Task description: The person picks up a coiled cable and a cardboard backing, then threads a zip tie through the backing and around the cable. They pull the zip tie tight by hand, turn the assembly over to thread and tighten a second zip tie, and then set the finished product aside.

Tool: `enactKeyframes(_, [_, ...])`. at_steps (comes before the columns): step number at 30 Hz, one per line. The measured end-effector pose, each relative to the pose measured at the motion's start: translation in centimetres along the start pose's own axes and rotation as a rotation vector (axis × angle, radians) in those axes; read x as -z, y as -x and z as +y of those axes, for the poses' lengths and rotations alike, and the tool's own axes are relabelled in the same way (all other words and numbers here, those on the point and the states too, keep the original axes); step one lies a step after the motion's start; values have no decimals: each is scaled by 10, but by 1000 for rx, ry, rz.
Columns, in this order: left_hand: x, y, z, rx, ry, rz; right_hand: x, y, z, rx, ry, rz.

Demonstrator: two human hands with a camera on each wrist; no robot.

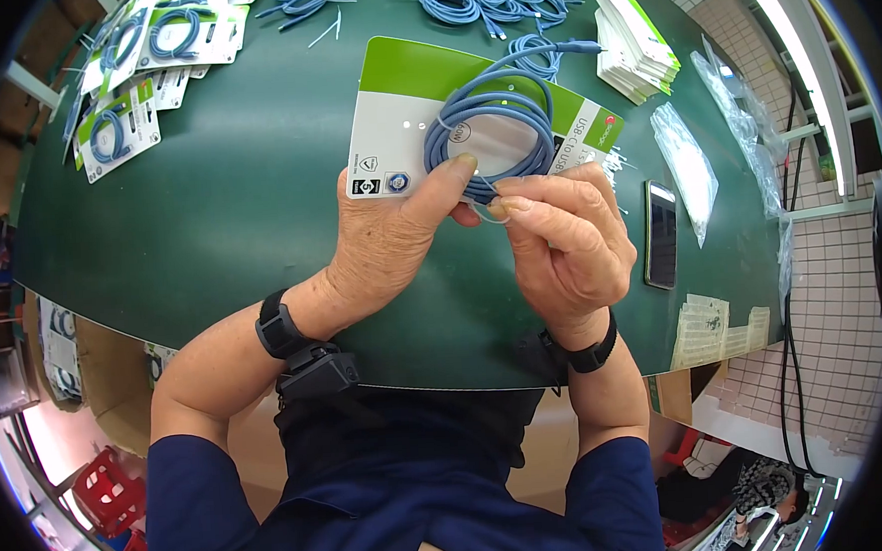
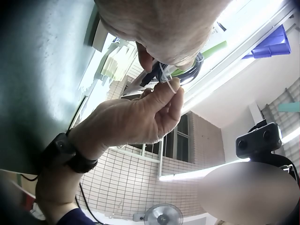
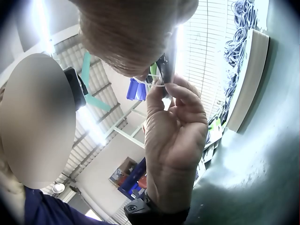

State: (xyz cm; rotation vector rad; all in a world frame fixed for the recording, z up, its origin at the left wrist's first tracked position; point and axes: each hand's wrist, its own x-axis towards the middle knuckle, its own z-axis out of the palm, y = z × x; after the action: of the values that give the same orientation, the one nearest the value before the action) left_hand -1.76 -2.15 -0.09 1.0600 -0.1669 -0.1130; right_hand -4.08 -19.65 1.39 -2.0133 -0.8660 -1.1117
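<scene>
Head view: left hand (image 1: 389, 233) holds a card (image 1: 403, 128) printed "USB-C", thumb pressing a coiled blue cable (image 1: 488, 133) onto it above the green counter (image 1: 218, 207); right hand (image 1: 564, 234) pinches a thin tie (image 1: 488, 213), possibly clear plastic, at the coil's lower edge.

Left wrist view: right fingers (image 2: 171, 96) nip the tie (image 2: 169, 82).

Right wrist view: left fingers (image 3: 187, 101) grip the cable (image 3: 165, 70).

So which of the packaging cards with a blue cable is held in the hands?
The large card at the centre, pinched by left hand and right hand; the cards far left lie untouched on the table.
</scene>
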Motion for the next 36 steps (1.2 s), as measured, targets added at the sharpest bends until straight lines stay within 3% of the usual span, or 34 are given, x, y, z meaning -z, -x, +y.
enactKeyframes(28, [3, 0, -5, -46, -87, -19, -5, -1, 5, -4, 12, -17])
enactKeyframes(31, [2, 3, -5, -76, -114, -25, -11, 0, 3, -125, -40, 7])
enactKeyframes(36, [1, 1, -1, -107, -166, -29, -2, -9, -5, -159, 8, -73])
